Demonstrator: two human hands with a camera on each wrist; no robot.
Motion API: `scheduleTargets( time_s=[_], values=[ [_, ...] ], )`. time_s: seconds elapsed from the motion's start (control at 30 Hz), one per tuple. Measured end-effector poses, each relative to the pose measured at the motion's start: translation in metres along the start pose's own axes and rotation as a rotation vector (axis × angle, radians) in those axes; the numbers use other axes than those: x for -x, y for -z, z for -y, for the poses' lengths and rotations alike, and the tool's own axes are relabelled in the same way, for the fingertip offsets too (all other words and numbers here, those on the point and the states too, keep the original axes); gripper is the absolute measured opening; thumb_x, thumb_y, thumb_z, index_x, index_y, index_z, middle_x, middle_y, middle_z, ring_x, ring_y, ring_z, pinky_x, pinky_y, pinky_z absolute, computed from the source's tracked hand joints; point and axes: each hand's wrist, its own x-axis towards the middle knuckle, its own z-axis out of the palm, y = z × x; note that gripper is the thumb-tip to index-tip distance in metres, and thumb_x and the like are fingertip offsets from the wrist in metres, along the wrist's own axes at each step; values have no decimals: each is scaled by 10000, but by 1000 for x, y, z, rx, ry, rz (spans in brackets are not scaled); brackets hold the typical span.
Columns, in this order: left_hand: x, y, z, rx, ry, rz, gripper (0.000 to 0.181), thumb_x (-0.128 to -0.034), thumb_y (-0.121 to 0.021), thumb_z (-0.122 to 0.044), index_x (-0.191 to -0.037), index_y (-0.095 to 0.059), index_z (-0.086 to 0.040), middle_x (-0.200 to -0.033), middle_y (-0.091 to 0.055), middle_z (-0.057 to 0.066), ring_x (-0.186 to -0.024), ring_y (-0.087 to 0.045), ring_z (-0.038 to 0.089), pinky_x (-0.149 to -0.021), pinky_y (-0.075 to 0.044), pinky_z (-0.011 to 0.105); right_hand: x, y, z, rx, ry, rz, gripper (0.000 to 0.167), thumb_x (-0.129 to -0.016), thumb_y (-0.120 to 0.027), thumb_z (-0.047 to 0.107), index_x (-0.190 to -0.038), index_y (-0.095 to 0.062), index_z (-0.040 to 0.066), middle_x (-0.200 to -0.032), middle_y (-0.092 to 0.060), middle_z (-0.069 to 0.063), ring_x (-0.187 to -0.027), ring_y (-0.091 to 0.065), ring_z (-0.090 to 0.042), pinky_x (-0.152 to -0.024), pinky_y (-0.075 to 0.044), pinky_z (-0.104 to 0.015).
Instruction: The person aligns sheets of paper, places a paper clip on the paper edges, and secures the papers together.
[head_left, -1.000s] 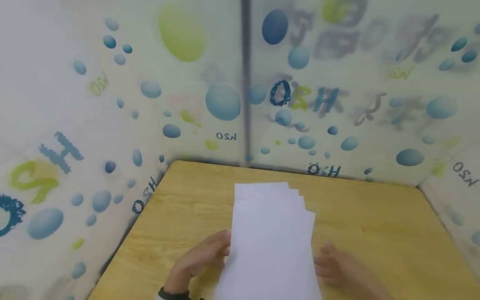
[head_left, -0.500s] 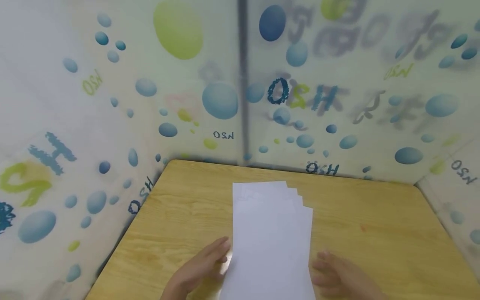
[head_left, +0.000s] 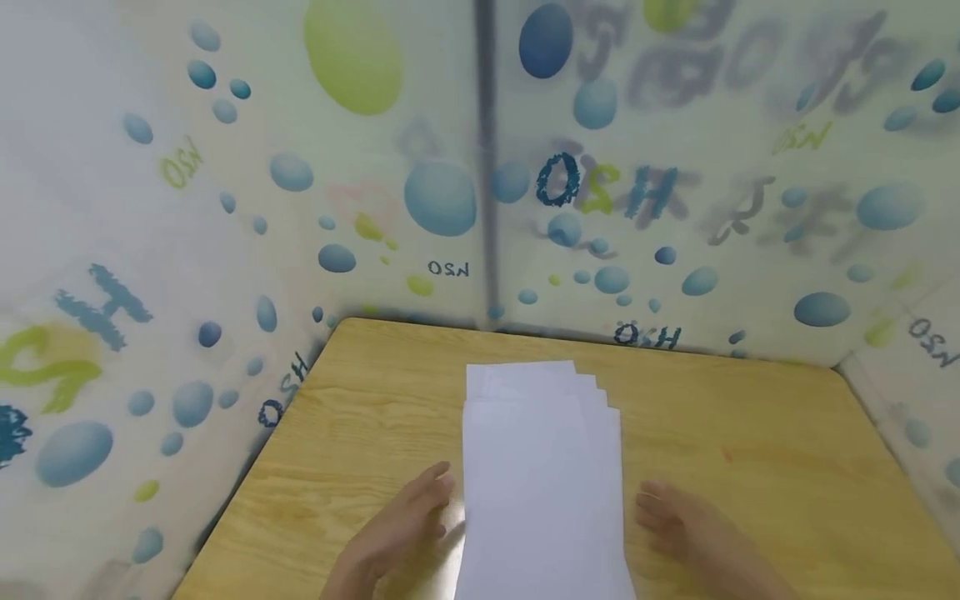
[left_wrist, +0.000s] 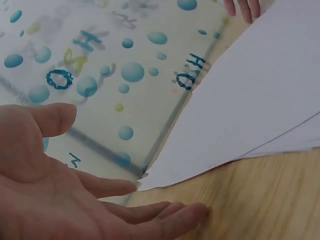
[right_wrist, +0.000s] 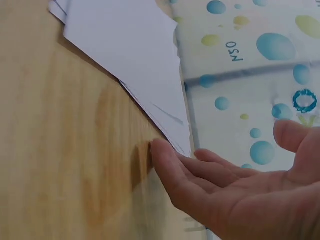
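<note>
A pile of white paper sheets [head_left: 542, 492] lies on the wooden table, its far edges staggered in steps. My left hand [head_left: 401, 518] is just left of the pile, its fingers extended and apart from the paper in the head view. On the other side, my right hand [head_left: 684, 521] has a small gap between its fingertips and the pile's right edge. Relaxed fingers and a raised thumb show on the left hand [left_wrist: 100, 195] in the left wrist view. The right wrist view has the right hand [right_wrist: 235, 185] beside the sheets [right_wrist: 125, 45], holding nothing.
The light wood table [head_left: 360, 417] reaches back to a wall [head_left: 675, 133] printed with blue and green bubbles and lettering. Another printed wall [head_left: 150, 292] runs along the left side. The table's far corners are rounded.
The top sheets have shifted slightly, so the pile's right edge steps out less. My right hand has drawn a little away from the paper. The head view has shifted slightly.
</note>
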Motion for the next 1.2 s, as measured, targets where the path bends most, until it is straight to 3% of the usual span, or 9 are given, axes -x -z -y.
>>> scheduleTargets(
  time_s=[0.2, 0.47, 0.57, 0.67, 0.8, 0.9, 1.03, 1.13, 1.2],
  values=[
    [-37, 20, -10, 26, -55, -29, 836, -1021, -400, -494, -1506, -25, 74, -1527, -114, 337, -1403, -123, 471, -1052, -283, 584, -26, 9, 19, -120, 128, 32, 826, -1043, -312, 494, -1465, -19, -153, -1495, -116, -368, -1386, -181, -449, -1074, -280, -517],
    [-81, 12, -22, -10, -28, -54, 708, -1000, -470, -485, -1430, -301, 52, -1340, -357, 145, -1209, -326, 302, -976, -310, 454, -54, 2, 36, -202, 120, -17, 734, -1042, -411, 404, -1452, -129, -136, -1451, -301, -351, -1325, -386, -399, -1033, -366, -472],
    [-90, 8, -24, -14, -33, -36, 540, -1003, -465, -480, -1202, -384, 15, -1080, -372, 106, -1073, -351, 279, -878, -301, 410, -60, -1, 38, -201, 118, -22, 703, -1043, -420, 387, -1454, -166, -123, -1446, -335, -327, -1311, -419, -371, -1027, -380, -456],
    [-90, 10, -25, -19, -43, -51, 479, -1025, -436, -442, -1124, -372, 23, -1022, -354, 122, -1014, -354, 285, -842, -297, 405, -63, 1, 38, -193, 127, 16, 712, -1046, -412, 379, -1465, -132, -124, -1462, -296, -330, -1334, -384, -368, -1041, -362, -457],
    [-78, 16, -24, 13, -33, -92, 664, -1025, -446, -425, -1434, -271, 68, -1365, -366, 235, -1204, -386, 342, -979, -329, 473, -59, 8, 36, -186, 138, 71, 735, -1051, -389, 379, -1476, -56, -120, -1476, -241, -350, -1317, -414, -354, -1033, -363, -496],
    [-68, 20, -21, 51, -13, -104, 768, -1012, -461, -446, -1492, -165, 74, -1454, -309, 311, -1267, -394, 405, -1014, -337, 523, -54, 13, 34, -203, 139, 129, 737, -1056, -364, 383, -1463, -22, -127, -1452, -307, -351, -1267, -481, -323, -1008, -382, -524],
    [-62, 18, -15, 50, 8, -54, 735, -1020, -452, -424, -1482, -188, 83, -1411, -373, 298, -1238, -440, 402, -989, -382, 518, -51, 10, 33, -296, 96, 202, 677, -1060, -358, 355, -1424, -51, -126, -1397, -428, -313, -1244, -504, -318, -1023, -367, -522],
    [-62, 14, -14, 35, -1, -19, 710, -1026, -448, -402, -1484, -195, 77, -1396, -389, 264, -1227, -433, 377, -975, -390, 505, -50, 6, 34, -338, 75, 186, 625, -1057, -384, 337, -1404, -105, -101, -1384, -444, -310, -1246, -497, -343, -1042, -346, -509],
    [-61, 12, -14, 38, -11, -39, 714, -1025, -449, -408, -1486, -194, 73, -1393, -382, 288, -1221, -435, 394, -974, -387, 513, -50, 5, 35, -317, 84, 168, 655, -1054, -392, 347, -1409, -95, -116, -1384, -434, -326, -1243, -498, -357, -1036, -353, -510]
  ],
)
